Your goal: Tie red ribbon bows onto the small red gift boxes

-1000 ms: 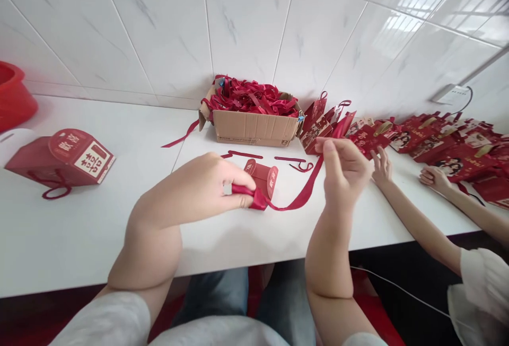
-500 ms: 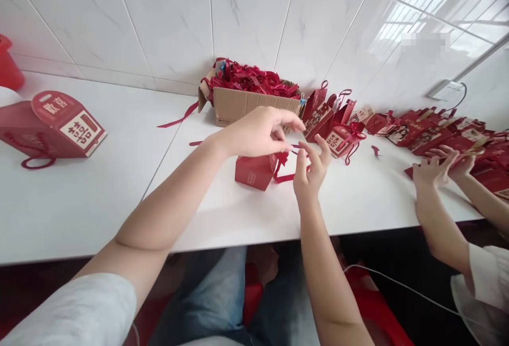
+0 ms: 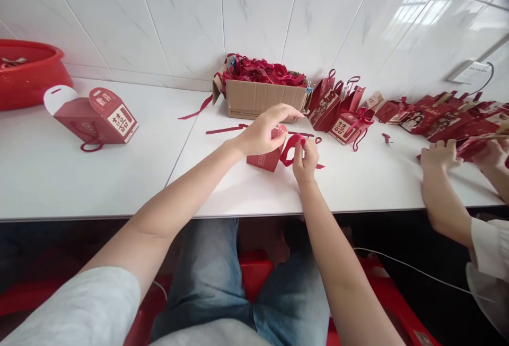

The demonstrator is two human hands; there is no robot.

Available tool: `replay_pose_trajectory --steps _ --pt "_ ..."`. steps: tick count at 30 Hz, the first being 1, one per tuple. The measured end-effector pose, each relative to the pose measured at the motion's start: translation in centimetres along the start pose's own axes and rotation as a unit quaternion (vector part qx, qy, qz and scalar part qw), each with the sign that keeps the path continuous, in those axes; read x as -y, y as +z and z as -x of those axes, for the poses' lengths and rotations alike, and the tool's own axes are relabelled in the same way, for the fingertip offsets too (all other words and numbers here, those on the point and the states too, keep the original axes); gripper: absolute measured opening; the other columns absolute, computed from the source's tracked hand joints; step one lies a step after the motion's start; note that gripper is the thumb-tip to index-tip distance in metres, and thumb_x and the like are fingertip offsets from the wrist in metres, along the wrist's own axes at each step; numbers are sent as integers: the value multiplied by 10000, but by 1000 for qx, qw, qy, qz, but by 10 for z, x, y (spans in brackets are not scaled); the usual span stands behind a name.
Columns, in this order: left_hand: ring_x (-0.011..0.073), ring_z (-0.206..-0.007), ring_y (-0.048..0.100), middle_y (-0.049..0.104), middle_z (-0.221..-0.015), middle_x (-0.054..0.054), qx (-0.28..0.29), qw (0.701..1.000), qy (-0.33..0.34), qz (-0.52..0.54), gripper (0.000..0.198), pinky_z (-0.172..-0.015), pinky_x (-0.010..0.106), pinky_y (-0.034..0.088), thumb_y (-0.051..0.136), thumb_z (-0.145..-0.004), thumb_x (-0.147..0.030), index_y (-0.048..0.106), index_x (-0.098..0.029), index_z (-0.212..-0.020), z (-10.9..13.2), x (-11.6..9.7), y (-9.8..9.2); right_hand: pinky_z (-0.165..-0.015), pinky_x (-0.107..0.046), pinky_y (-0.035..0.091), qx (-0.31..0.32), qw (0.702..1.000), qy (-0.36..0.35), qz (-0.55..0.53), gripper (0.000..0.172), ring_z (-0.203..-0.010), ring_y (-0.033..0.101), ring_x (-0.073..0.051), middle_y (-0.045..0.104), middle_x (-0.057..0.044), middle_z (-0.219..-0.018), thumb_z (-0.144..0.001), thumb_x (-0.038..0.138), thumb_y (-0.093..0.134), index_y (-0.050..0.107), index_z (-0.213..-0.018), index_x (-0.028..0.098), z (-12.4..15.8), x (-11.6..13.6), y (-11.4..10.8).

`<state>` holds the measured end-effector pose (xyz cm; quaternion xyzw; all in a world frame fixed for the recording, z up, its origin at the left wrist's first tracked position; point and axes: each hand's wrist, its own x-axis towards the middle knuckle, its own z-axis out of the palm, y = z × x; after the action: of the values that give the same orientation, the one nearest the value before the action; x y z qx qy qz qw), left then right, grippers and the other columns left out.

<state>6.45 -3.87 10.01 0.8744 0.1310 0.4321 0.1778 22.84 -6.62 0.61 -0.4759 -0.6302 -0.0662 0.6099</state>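
A small red gift box [image 3: 263, 162] sits on the white table in front of me, partly hidden under my left hand [image 3: 264, 132]. That hand arches over the box with its thumb and fingers apart; I cannot tell if the fingertips touch it. My right hand [image 3: 306, 159] is just right of the box, finger and thumb pinched on a looped red ribbon [image 3: 287, 156]. Another flat ribbon strip [image 3: 225, 130] lies on the table behind the box.
A cardboard carton [image 3: 264, 99] heaped with red ribbons stands against the tiled wall. Finished boxes with bows [image 3: 345, 127] are to its right. At left are an open-topped red box [image 3: 95, 118] and a red basin [image 3: 34, 78]. A co-worker's hands [image 3: 439, 154] handle red packaging at far right.
My right hand has gone from spread fingers to a pinch on the ribbon. My left hand stays over the box. The view has shifted left, and the co-worker's hands have lowered onto the packaging.
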Motion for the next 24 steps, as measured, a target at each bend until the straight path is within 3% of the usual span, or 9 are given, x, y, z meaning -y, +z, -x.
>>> replay_pose_trajectory --steps 2,4,5,10,15,21,24 --pt "245 -1173 522 581 -1214 99 -95 989 21 -115 349 -851 382 512 550 -823 -146 522 -216 -1164 17 13 -2 -758 -362 417 4 998 66 23 319 -724 516 -187 531 -36 -668 -919 355 324 457 -665 217 0 -2 1" --pt "253 -1142 512 540 -1209 117 -198 969 -5 -147 383 -806 374 514 584 -834 -261 463 -209 -1194 38 31 0 -714 -342 401 8 991 125 42 324 -682 479 -179 497 -27 -648 -909 362 307 401 -630 225 0 -4 1" --pt "258 -1135 507 515 -1210 125 -215 965 -13 -148 428 -794 376 514 600 -827 -319 434 -207 -1206 48 40 3 -678 -330 387 12 987 149 50 327 -645 456 -173 477 -17 -624 -907 364 309 377 -617 228 0 -5 1" --pt "296 -1210 442 407 -1288 169 -175 974 -65 -126 675 -895 446 480 631 -777 -494 302 -192 -1284 81 64 22 -565 -310 311 69 955 275 83 423 -497 362 -160 387 15 -452 -889 412 393 352 -506 236 5 -16 6" --pt "312 -1275 397 349 -1343 191 -152 978 -109 -92 773 -975 485 433 599 -760 -579 213 -198 -1311 80 62 30 -594 -331 358 82 928 353 84 408 -540 465 -196 524 -36 -526 -878 404 404 451 -512 229 7 -27 11" --pt "284 -1238 452 383 -1324 191 -181 974 -125 -61 710 -936 436 465 560 -789 -582 224 -195 -1281 77 66 32 -706 -334 430 33 924 377 60 198 -751 570 -209 636 -63 -808 -834 261 393 578 -815 193 5 -32 10" --pt "293 -1235 444 402 -1305 186 -226 964 -99 -97 730 -925 441 467 600 -729 -631 270 -208 -1223 66 54 13 -727 -343 437 20 923 379 56 279 -779 572 -212 632 -67 -876 -802 235 436 553 -1047 172 4 -33 10"
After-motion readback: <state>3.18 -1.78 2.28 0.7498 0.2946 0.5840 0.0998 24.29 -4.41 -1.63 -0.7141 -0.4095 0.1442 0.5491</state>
